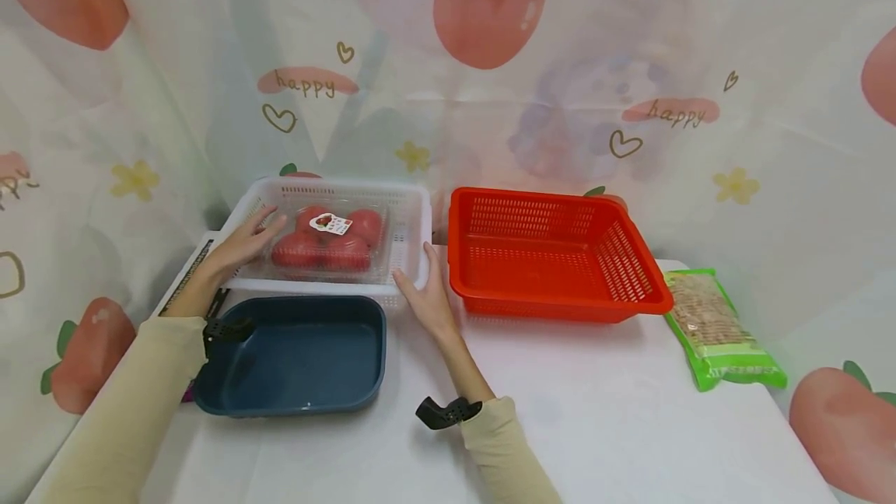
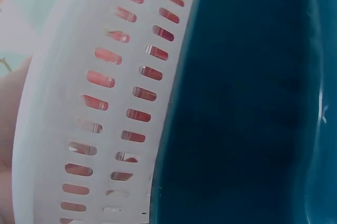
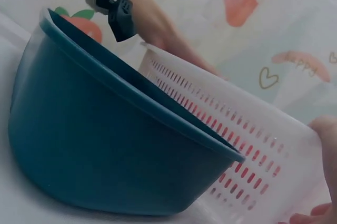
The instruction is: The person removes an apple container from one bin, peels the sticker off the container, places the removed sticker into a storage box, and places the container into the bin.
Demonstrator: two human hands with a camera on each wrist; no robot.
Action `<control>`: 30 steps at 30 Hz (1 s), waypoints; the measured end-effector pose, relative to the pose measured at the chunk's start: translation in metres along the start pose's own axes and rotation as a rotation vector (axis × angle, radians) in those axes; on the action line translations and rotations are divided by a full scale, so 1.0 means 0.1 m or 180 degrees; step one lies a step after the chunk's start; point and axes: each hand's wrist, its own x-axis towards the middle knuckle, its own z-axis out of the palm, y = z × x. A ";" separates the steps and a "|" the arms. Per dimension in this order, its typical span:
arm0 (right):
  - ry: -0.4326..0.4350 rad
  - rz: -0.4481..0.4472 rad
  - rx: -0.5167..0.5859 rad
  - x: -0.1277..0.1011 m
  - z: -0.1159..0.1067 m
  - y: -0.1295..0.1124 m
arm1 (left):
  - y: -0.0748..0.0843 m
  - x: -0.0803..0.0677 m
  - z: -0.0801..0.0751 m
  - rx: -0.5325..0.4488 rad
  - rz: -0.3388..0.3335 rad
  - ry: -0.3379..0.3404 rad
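Note:
A white slotted basket [image 1: 406,201] stands at the back left of the table and holds a clear pack of red tomatoes [image 1: 329,243]. My left hand [image 1: 241,243] lies over the basket's left rim, its straight fingers reaching the pack. My right hand [image 1: 423,294] rests against the basket's front right corner, thumb along the front and fingers up the side. In the left wrist view the basket wall [image 2: 68,103] shows red through its slots. The right wrist view shows the same basket [image 3: 263,145], with my left hand [image 3: 163,34] on its far rim.
An empty dark blue tub [image 1: 301,356] sits just in front of the white basket, touching it in the wrist views [image 2: 237,103] [image 3: 95,150]. An empty red basket [image 1: 553,255] stands to the right, and a green packet [image 1: 717,329] lies beyond it. A printed curtain hangs behind.

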 end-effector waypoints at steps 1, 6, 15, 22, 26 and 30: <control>-0.0008 0.0020 0.0040 0.00 0.00 0.01 | 0.00 0.00 0.00 -0.0028 -0.0015 -0.0029; -0.0097 -0.0018 0.0236 0.02 0.01 0.04 | 0.00 0.01 -0.04 -0.0169 -0.0087 -0.0075; -0.0128 -0.0025 0.0373 0.03 0.01 0.04 | -0.03 0.11 -0.03 -0.0204 0.0172 -0.0057; -0.0098 0.0021 0.0427 0.00 0.01 0.04 | -0.05 0.13 -0.01 -0.0276 0.0116 -0.0119; -0.0124 0.0009 0.0503 -0.01 0.03 0.04 | -0.06 0.13 -0.01 -0.0272 0.0059 -0.0090; -0.0109 0.0057 0.0523 -0.02 0.03 0.06 | -0.07 0.13 0.00 -0.0246 0.0086 -0.0105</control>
